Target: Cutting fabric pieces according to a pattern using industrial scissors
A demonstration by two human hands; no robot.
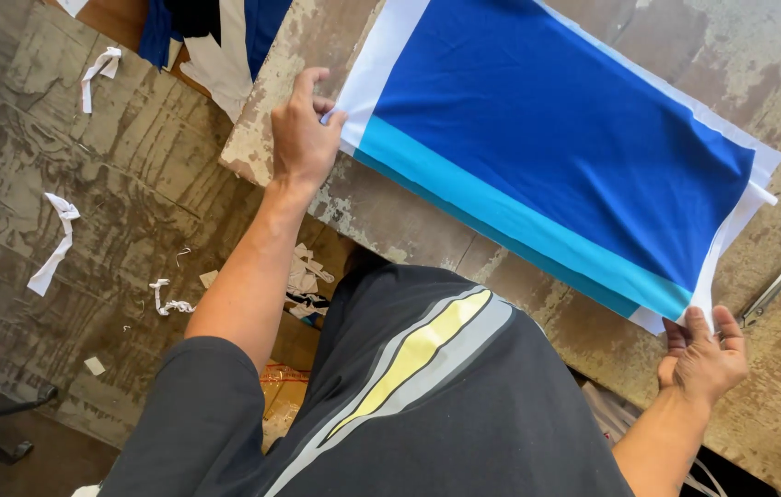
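Bright, even daylight, soft faint shadows, no glare on the fabric [556,138]; pic sharp overall, slight wide-angle stretch at edges, floor [86,230] a bit dimmer.

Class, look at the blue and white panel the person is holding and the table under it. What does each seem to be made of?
The blue and white panel looks like a smooth, matte knit fabric: it lies limp and flat, pinched at its corners by the left hand and right hand. The table seems to be wood, probably painted board: the pale coat is worn and flaking, with brown grain showing.
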